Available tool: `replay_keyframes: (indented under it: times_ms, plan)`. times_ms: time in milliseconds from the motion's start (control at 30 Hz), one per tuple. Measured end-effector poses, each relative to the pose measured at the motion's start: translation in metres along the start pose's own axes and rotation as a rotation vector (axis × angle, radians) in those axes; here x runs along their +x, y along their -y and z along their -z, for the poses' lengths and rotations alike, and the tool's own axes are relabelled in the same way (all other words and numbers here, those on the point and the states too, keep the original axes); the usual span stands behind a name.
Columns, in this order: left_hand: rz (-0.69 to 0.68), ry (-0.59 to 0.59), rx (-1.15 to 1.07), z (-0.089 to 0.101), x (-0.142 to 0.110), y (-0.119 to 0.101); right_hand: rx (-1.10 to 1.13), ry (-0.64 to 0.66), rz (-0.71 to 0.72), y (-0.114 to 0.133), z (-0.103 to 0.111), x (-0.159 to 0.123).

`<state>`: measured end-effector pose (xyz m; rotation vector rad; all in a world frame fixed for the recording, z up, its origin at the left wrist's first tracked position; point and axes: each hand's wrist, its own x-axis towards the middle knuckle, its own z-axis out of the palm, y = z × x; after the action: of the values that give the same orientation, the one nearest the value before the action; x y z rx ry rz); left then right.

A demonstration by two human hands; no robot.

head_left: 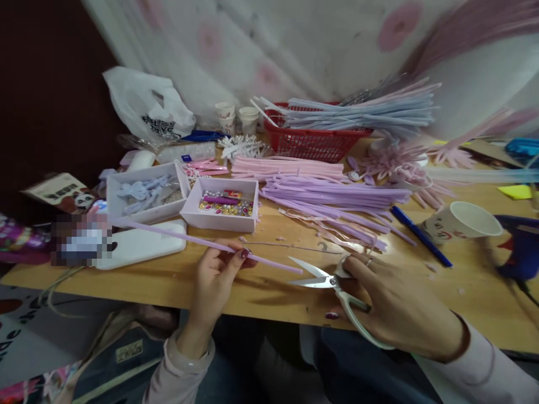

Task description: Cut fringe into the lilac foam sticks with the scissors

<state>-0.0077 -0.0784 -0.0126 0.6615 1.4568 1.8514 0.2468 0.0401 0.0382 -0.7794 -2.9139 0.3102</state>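
Between thumb and fingers, my left hand [219, 278] pinches a light purple pipe cleaner [181, 237], whose free end points right. My right hand [400, 303] grips white-handled scissors [332, 280] with the blades spread apart. The pipe cleaner's tip lies close to the upper blade, and I see no contact between them. Behind my hands is a bundle of purple pipe cleaners [337, 196], with a pink bundle [290, 167] just beyond it. A thin purple strand [290, 246] lies on the table behind my left hand.
A box of beads [219, 223] and a box of pale blue pieces [147, 216] stand left of centre. Farther back is a red basket [315, 147] with blue pipe cleaners. A paper cup [467, 221], a blue pen [421, 235] and a dark blue glue gun [522, 247] are on the right.
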Motion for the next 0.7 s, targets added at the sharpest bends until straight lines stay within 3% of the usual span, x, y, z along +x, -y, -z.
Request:
replay_keyframes:
  times_ms: [367, 700]
  plan:
    - [-0.06, -0.003, 0.091, -0.0047, -0.0022, -0.0055, -0.108, -0.06, 0.095, -0.0002, 0.0025, 0.0072]
    - [-0.001, 0.037, 0.019, -0.0044, -0.0022, -0.0041, -0.142, -0.108, 0.142, -0.0047, -0.0071, 0.0057]
